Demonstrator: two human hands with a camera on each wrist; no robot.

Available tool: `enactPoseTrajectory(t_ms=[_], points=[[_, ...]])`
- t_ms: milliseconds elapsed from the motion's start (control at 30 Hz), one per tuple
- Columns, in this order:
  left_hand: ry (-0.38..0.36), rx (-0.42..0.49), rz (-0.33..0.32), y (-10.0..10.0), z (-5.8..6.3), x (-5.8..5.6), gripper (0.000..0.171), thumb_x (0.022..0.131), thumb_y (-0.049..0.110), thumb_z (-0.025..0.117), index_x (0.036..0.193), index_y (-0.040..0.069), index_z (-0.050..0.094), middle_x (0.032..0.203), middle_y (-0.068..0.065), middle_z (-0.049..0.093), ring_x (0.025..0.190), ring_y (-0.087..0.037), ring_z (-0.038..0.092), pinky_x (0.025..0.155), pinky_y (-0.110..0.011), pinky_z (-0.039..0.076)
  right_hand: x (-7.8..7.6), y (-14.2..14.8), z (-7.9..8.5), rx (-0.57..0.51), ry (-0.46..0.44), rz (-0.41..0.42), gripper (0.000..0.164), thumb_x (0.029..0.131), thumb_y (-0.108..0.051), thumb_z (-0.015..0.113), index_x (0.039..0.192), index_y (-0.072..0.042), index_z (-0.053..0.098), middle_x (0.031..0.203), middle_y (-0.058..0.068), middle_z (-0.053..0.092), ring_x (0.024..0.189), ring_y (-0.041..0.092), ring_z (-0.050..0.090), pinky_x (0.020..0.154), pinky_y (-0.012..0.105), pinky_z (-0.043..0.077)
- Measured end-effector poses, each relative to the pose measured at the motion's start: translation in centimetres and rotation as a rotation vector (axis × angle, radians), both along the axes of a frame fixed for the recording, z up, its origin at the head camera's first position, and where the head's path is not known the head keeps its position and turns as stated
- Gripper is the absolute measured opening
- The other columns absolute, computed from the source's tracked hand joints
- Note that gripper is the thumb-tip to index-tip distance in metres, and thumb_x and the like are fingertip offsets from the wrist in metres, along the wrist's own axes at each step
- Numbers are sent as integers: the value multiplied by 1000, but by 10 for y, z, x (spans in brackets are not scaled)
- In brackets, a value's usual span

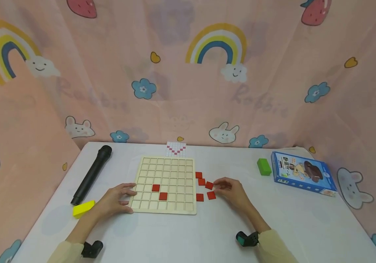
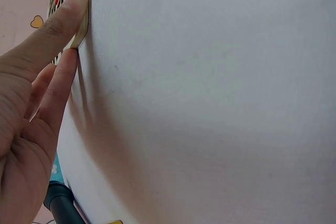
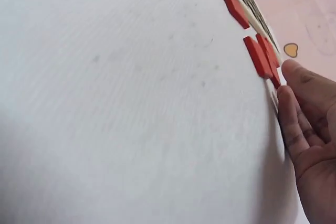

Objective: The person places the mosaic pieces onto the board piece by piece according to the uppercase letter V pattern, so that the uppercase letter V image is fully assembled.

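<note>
A cream gridded board lies on the table with two red square tiles in its cells. My left hand touches the board's left edge with its fingertips. In the left wrist view its thumb rests at a board corner, the fingers fairly straight. Several loose red tiles lie off the board's right side. My right hand has thumb and fingertips close beside one red tile. The right wrist view shows the thumb and a finger apart at that tile's end.
Behind the board lies a small card with a red-and-pink square pattern. A black tube-shaped object and a yellow block lie left. To the right are a green block and a blue box. A patterned curtain hangs behind the table.
</note>
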State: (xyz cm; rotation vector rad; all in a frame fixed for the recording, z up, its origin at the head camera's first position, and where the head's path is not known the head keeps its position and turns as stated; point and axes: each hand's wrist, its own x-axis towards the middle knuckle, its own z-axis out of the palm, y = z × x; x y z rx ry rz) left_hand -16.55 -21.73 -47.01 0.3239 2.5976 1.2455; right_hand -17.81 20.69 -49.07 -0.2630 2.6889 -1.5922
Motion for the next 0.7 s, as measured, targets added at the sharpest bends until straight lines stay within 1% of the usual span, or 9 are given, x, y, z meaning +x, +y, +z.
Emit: enactPoseTrajectory(t_ms=[67,133,233,300,433,600,667,700], points=[[1,1,0,-1,0,0,57,60,4,88,113,-2,67,144,-15,43,127,-40,46,78,-22,58,1,5,-4,-19,-9,53,26,83,-7,74,108,-1,68,100,11,68,86,19,63,78,16,56],[8,-1,-14,0,1,1,58,61,4,87,114,-3,66,144,-17,42,126,-40,45,79,-23,58,4,10,-7,-35,-26,91,27,83,-8,74,108,-2,68,101,11,68,85,18,63,78,15,56],[9,-2,-16,-2,0,2,58,61,4,87,115,-4,66,144,-16,43,125,-40,47,79,-23,58,5,12,-9,-38,-63,127,29,83,-12,75,110,-5,68,103,10,67,84,17,62,78,15,56],[20,-9,-31,-4,-1,3,59,61,5,88,114,-5,65,143,-18,43,124,-41,48,78,-24,58,5,11,-10,-28,-83,150,31,83,-14,75,112,-6,68,104,9,67,85,17,60,78,14,55],[22,3,-39,-9,-4,4,60,60,5,88,114,-6,65,142,-19,43,123,-42,49,78,-24,59,6,8,-8,-9,-105,182,29,85,-10,73,113,-4,67,103,11,66,85,21,58,74,14,54],[29,25,-55,-7,-3,2,62,61,6,88,116,-6,64,143,-19,42,124,-41,48,78,-24,59,17,1,19,22,-93,168,24,86,-1,69,109,3,66,99,18,65,84,27,57,71,15,54],[40,24,-67,-5,-2,1,62,61,7,88,116,-7,64,143,-20,43,123,-42,49,78,-25,59,16,2,18,28,-90,157,25,86,-1,69,110,3,65,98,17,64,84,26,57,71,14,53],[41,23,-68,-5,-1,1,62,61,7,88,116,-7,64,143,-20,43,122,-42,49,78,-24,59,15,4,14,27,-87,153,25,86,-3,70,110,2,65,98,16,64,83,25,56,71,14,53]])
